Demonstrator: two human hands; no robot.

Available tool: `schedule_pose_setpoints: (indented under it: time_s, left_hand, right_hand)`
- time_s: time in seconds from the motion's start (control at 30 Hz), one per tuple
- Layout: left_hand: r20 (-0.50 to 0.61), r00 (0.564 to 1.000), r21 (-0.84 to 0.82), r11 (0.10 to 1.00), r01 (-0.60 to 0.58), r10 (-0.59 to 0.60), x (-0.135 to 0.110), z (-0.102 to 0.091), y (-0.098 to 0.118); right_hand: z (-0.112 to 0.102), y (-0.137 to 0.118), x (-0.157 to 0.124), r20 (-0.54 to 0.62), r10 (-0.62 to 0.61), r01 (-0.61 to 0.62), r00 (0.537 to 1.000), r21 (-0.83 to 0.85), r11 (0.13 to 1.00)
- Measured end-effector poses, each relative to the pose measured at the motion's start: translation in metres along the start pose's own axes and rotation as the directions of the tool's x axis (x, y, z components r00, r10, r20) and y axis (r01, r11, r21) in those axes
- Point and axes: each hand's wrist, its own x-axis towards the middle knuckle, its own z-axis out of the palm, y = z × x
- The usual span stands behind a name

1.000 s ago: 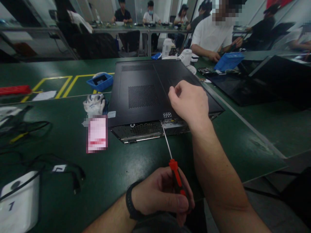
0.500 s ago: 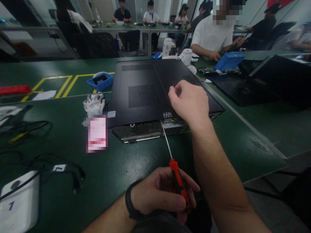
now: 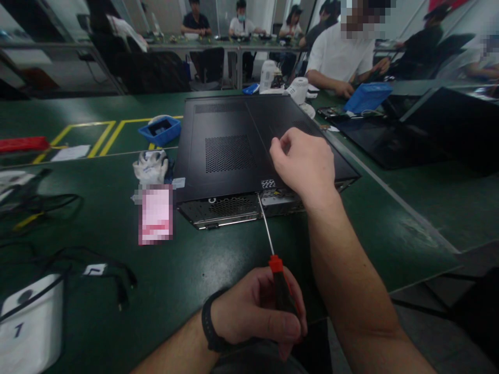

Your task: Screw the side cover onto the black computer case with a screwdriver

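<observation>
A black computer case [image 3: 234, 150] lies flat on the green table [image 3: 97, 228], its rear panel facing me. My left hand [image 3: 259, 311] is closed round the red-and-black handle of a screwdriver [image 3: 273, 249]. The thin shaft runs up to the top edge of the rear panel, where its tip touches. My right hand [image 3: 306, 163] rests on the case's lid near the rear edge, fingers curled in a loose fist. Nothing shows in it.
A blue tray [image 3: 161, 130] and a white glove [image 3: 150, 166] lie left of the case, a pink card [image 3: 156, 215] below them. Black cables [image 3: 78, 259] and a white box [image 3: 29, 322] sit at lower left. A person in white [image 3: 343, 54] works at the far right, beside another dark case [image 3: 429, 130].
My left fingers have shifted round the screwdriver handle, opening slightly and closing again, as in turning. The right hand and the case have stayed put.
</observation>
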Motion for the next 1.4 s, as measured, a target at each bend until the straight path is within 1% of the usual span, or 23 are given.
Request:
schedule_pose_setpoints:
  time_s: [0.1,0.27,0.4,0.47,0.53,0.63,0.73,0.87,0.97,1.23,1.4]
  left_hand:
    - [-0.008,1.0,0.003,1.0,0.014,-0.014,-0.0009,0.002,0.0025]
    - [-0.006,1.0,-0.04,0.999,0.018,-0.018,-0.0003,0.0036,0.0035]
    - [-0.02,0.999,-0.01,1.0,0.028,-0.028,0.0002,0.0015,0.0016]
    - [-0.001,1.0,-0.001,1.0,-0.004,0.004,0.0004,-0.0003,-0.0001]
    - [0.048,0.998,-0.023,0.999,-0.05,0.051,0.0008,-0.0021,-0.0024]
    - [0.102,0.992,-0.073,0.995,-0.072,0.079,0.0015,-0.0039,-0.0051]
    - [0.086,0.994,-0.083,0.995,-0.061,0.068,0.0019,-0.0024,-0.0037]
    - [0.028,0.999,-0.078,0.997,-0.02,0.022,0.0017,0.0038,0.0023]
    - [-0.004,1.0,-0.069,0.998,0.001,-0.002,0.0008,0.0048,0.003]
    - [0.02,0.999,0.019,0.999,-0.039,0.039,0.0001,-0.0009,-0.001]
    - [0.034,0.998,-0.063,0.997,-0.041,0.043,0.0006,-0.0005,-0.0018]
  right_hand:
    - [0.0005,0.0006,-0.0001,-0.009,-0.01,0.01,1.0,-0.005,1.0]
    - [0.002,0.0021,0.0006,-0.014,-0.02,0.02,1.0,-0.01,1.0]
    - [0.0007,0.0006,0.0005,-0.004,-0.012,0.012,1.0,-0.01,1.0]
    - [-0.0001,0.0,0.0003,0.009,-0.007,0.007,1.0,-0.007,1.0]
    - [-0.0007,-0.0001,0.0002,0.018,-0.001,0.001,1.0,-0.004,1.0]
    - [-0.0009,0.0003,-0.0001,0.018,-0.002,0.002,1.0,0.002,1.0]
    - [-0.0005,0.0008,-0.0003,0.024,0.0,-0.001,1.0,0.017,1.0]
    - [0.0001,0.0012,-0.0003,0.009,-0.001,0.001,1.0,0.016,1.0]
    - [-0.0002,0.0012,0.0,0.006,-0.007,0.007,1.0,0.001,1.0]
    - [0.0014,0.0019,0.0007,-0.007,-0.014,0.014,1.0,-0.002,1.0]
    - [0.0015,0.0018,0.0006,-0.003,-0.01,0.01,1.0,-0.001,1.0]
